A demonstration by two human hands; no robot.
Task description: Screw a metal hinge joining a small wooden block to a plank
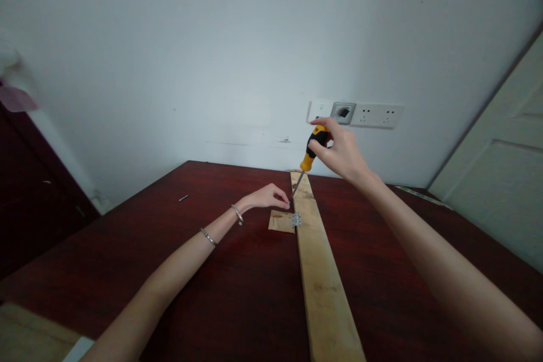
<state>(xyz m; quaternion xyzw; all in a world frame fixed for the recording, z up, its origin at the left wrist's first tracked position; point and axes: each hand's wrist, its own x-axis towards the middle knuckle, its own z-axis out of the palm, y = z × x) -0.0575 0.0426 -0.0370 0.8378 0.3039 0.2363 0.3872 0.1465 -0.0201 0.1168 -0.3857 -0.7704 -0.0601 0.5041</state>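
My right hand [341, 150] grips the yellow-and-black handle of a screwdriver [308, 160], held tilted with its tip pointing down towards my left fingertips. My left hand [267, 197] is pinched closed at the screwdriver tip, on something too small to make out. Just below it a small metal hinge [296, 219] joins a long wooden plank [320, 271] to a small wooden piece [280, 221]. Everything rests on a dark red table [212, 283]. My left wrist and forearm wear thin silver bangles.
A small loose screw or nail [183, 198] lies on the table at the far left. A white socket strip [356, 113] is on the wall behind. A pale door [500, 158] stands at the right. A light board corner [29, 336] shows at bottom left.
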